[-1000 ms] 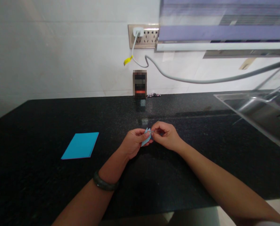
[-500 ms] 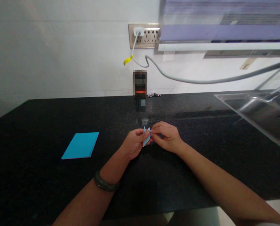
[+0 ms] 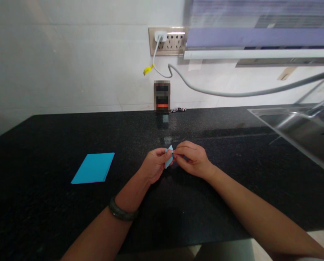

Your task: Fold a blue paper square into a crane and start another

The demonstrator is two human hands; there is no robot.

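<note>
A small folded piece of light blue paper point(image 3: 169, 159) is pinched between the thumb and fingers of my left hand point(image 3: 158, 165), above the counter. My right hand point(image 3: 191, 156) is closed, its thumb and forefinger pinching the paper's right edge. My fingertips cover part of the folds. Off to the left, a stack of bright blue square paper point(image 3: 93, 168) lies flat on the black counter point(image 3: 55, 134), apart from both hands. On my left wrist is a dark bangle point(image 3: 123, 214).
A blurred dark upright object point(image 3: 162, 96) leans at the wall, with a beaded string point(image 3: 179, 110) beside it. A grey cable point(image 3: 218, 93) runs from the wall socket point(image 3: 168, 41) to the right. The steel sink point(image 3: 308, 127) is set into the counter at right.
The folded paper has changed shape a little: two points stuck up at its top before, and now one main point shows. Both hands stay almost in place.
</note>
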